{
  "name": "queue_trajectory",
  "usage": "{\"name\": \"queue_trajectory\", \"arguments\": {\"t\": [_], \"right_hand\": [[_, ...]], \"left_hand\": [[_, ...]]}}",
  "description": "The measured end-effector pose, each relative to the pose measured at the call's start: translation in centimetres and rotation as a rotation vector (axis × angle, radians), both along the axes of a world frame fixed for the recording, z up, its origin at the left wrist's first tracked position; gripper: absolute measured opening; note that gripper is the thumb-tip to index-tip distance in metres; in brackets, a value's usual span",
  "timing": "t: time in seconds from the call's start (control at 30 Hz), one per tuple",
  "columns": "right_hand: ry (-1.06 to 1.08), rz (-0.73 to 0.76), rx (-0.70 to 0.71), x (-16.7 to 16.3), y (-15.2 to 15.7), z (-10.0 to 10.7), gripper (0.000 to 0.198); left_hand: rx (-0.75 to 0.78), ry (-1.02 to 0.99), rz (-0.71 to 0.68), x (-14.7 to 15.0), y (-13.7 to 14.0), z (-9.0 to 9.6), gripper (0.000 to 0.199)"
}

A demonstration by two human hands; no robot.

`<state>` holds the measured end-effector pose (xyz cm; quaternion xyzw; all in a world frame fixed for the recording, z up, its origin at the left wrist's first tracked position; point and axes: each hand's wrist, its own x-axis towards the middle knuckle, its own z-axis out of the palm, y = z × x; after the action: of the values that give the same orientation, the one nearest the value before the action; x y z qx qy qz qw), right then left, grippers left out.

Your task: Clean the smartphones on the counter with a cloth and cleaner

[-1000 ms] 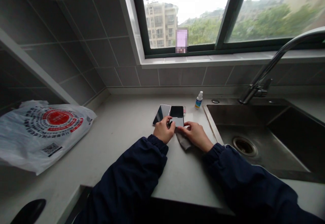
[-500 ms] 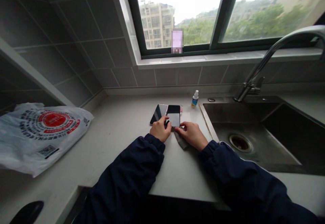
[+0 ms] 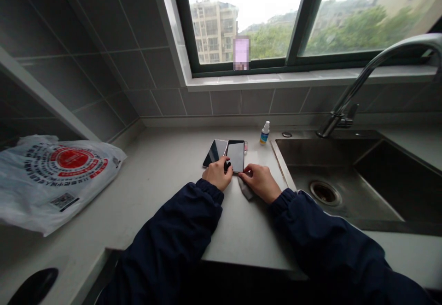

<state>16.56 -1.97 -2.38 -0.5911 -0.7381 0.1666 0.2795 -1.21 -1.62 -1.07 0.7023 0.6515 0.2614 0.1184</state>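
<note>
Two phones lie side by side on the counter with their dark, glossy screens up. The left phone (image 3: 214, 152) is turned at an angle, and the right phone (image 3: 236, 153) reflects light. My left hand (image 3: 218, 174) is closed at the right phone's lower left edge, fingers curled over it. My right hand (image 3: 261, 181) pinches the same phone's lower right corner between thumb and finger. A grey cloth (image 3: 246, 189) lies partly beneath my right hand. Something pinkish (image 3: 246, 148) shows at the right phone's far right edge, mostly hidden.
A small white-capped bottle (image 3: 264, 133) stands behind my right hand, by the sink (image 3: 371, 208). The faucet (image 3: 348, 95) arches over the basin. At the left lies a white plastic bag (image 3: 37, 203) with red print. A dark rounded object (image 3: 36, 287) is at the lower left.
The view has tilted slightly, so the scene sits a little higher. Both hands keep nearly the same place at the right phone.
</note>
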Motion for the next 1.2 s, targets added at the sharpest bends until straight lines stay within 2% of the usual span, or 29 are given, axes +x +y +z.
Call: {"name": "queue_trajectory", "arguments": {"t": [0.17,0.33,0.5,0.63,0.7,0.87,1.03,1.2], "right_hand": [[0.010,0.002,-0.001,0.1,0.0,0.0,0.018],[0.066,0.008,-0.005,0.2,0.0,0.0,0.018],[0.222,0.007,-0.016,0.7,0.2,0.1,0.023],[0.432,0.029,-0.084,1.3,0.7,-0.1,0.032],[0.562,0.048,-0.136,1.5,0.9,-0.3,0.038],[0.853,0.061,-0.266,1.5,1.0,-0.4,0.046],[1.060,0.064,-0.346,1.2,0.7,0.1,0.050],[1.275,0.008,-0.455,1.2,0.6,0.7,0.058]], "left_hand": [[-0.022,0.008,0.006,0.0,0.0,0.0,0.035],[0.023,-0.067,0.016,-0.1,0.3,0.0,0.028],[0.117,-0.072,0.049,-0.6,0.7,0.5,0.024],[0.260,0.034,0.115,-1.6,1.6,0.3,0.023],[0.271,0.070,0.201,-1.9,2.1,-0.2,0.033],[0.135,0.057,0.283,-1.6,2.8,-1.3,0.055],[0.096,0.083,0.255,-1.3,3.3,-2.0,0.069],[0.103,0.090,0.220,-1.7,3.4,-1.7,0.083]]}}
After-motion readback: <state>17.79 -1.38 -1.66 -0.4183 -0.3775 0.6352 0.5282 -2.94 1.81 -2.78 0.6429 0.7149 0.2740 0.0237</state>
